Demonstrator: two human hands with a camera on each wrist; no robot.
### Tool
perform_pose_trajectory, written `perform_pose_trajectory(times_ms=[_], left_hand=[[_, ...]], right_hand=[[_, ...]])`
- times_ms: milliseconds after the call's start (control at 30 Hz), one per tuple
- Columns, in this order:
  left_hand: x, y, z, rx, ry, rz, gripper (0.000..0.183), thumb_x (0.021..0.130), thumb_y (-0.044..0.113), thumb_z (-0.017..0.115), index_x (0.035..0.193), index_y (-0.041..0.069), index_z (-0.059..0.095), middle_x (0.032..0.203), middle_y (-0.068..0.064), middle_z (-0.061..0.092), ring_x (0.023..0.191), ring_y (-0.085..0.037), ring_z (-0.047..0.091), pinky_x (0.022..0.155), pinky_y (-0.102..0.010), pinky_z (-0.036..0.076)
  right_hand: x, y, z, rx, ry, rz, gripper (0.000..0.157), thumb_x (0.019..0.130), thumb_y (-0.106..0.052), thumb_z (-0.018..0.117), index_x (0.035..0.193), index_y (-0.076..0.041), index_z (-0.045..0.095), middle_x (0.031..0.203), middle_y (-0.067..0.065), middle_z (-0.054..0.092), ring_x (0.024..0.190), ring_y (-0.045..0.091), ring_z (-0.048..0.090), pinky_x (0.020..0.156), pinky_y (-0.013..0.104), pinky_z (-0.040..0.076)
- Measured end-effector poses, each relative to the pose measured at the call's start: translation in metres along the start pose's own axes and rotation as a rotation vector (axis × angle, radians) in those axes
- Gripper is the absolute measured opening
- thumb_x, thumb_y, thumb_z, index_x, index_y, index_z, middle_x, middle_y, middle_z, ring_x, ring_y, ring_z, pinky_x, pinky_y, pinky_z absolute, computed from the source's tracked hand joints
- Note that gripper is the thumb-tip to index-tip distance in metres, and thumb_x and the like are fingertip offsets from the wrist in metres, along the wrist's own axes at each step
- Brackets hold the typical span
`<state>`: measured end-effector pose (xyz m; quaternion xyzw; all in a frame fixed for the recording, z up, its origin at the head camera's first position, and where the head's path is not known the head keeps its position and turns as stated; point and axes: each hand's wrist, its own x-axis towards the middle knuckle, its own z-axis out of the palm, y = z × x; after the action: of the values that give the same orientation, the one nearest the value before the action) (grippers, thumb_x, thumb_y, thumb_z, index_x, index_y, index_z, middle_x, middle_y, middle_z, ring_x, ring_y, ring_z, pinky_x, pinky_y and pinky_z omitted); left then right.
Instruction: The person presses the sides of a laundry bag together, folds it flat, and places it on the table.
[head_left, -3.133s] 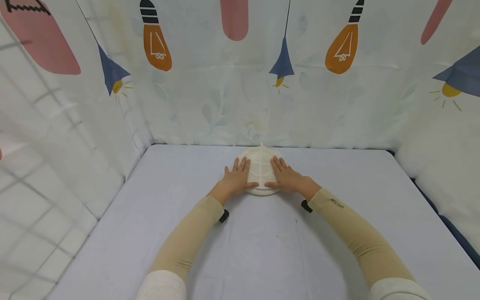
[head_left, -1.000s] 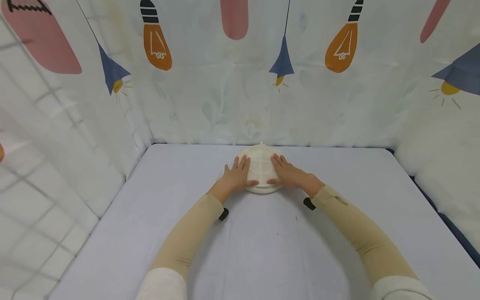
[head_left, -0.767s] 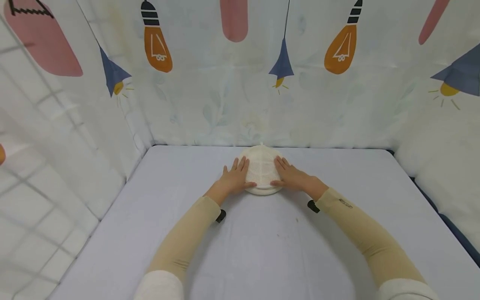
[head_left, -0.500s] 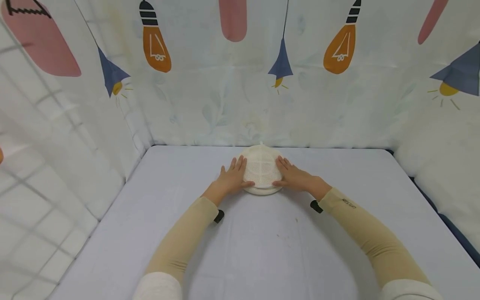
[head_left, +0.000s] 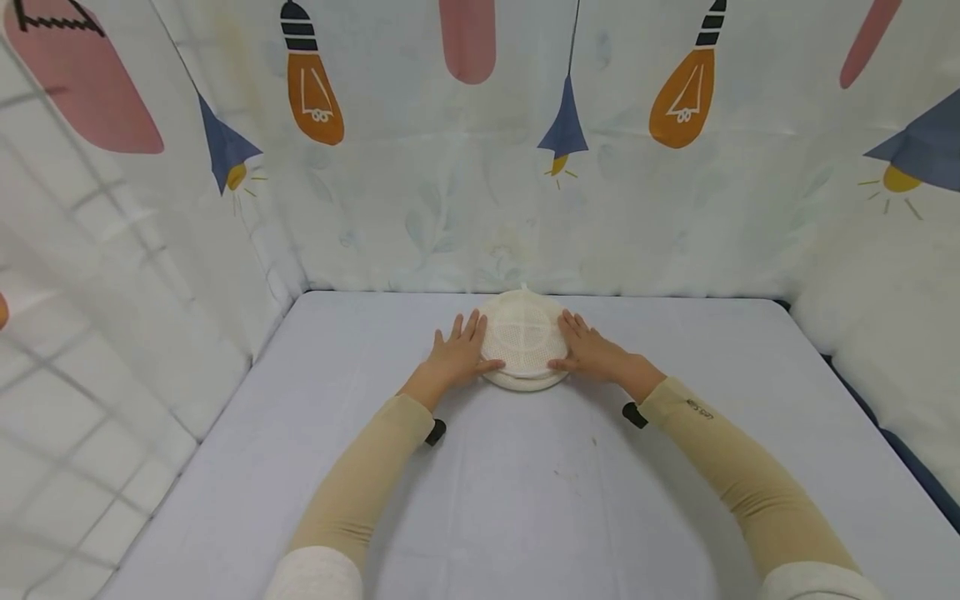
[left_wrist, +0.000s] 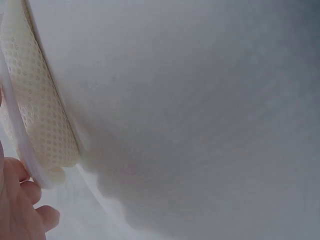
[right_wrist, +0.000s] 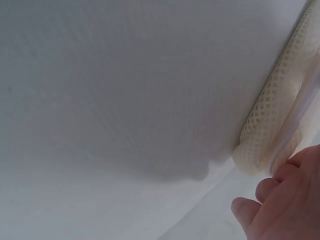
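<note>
A round, cream mesh laundry bag [head_left: 523, 337] lies near the table's far edge, its top facing up. My left hand [head_left: 456, 350] rests against its left side, fingers spread and thumb on the near part of the mesh. On the opposite side, my right hand [head_left: 596, 352] touches the right rim in the same way. The left wrist view shows the bag's mesh side [left_wrist: 42, 107] with a pale band running round it, the fingers [left_wrist: 31, 192] beside it. In the right wrist view, the mesh side [right_wrist: 267, 112] sits on the cloth near my fingers [right_wrist: 270, 192]. Its underside is hidden.
A white cloth covers the table [head_left: 525, 500]. Right behind the bag stands a printed fabric curtain [head_left: 450, 208] with lamp and bulb pictures. Further fabric walls close in the left and right sides. Small specks mark the cloth in front of the bag.
Both hands have slid outward, from the top of the mesh to its left and right edges, so more of the bag shows. The bag stays in about the same place.
</note>
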<state>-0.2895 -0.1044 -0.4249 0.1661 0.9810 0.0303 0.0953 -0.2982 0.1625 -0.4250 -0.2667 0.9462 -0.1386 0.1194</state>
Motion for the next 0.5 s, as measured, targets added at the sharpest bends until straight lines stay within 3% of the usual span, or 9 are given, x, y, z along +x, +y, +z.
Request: perform_pose_trajectory(times_ms=[500], left_hand=[[0.0031,0.0066,0.0023,-0.022,-0.018,-0.021,0.1,0.085,0.068,0.04,0.149,0.006,-0.006,0.153,-0.01,-0.013,0.139,-0.033,-0.009,0.104,-0.063,0.006]], right_hand=[[0.0035,0.0004,0.0036,-0.035,-0.063,0.037,0.095,0.093,-0.053,0.046,0.145,0.005,-0.008,0.151,0.021,-0.012,0.138,0.037,-0.008,0.107,0.055,0.007]])
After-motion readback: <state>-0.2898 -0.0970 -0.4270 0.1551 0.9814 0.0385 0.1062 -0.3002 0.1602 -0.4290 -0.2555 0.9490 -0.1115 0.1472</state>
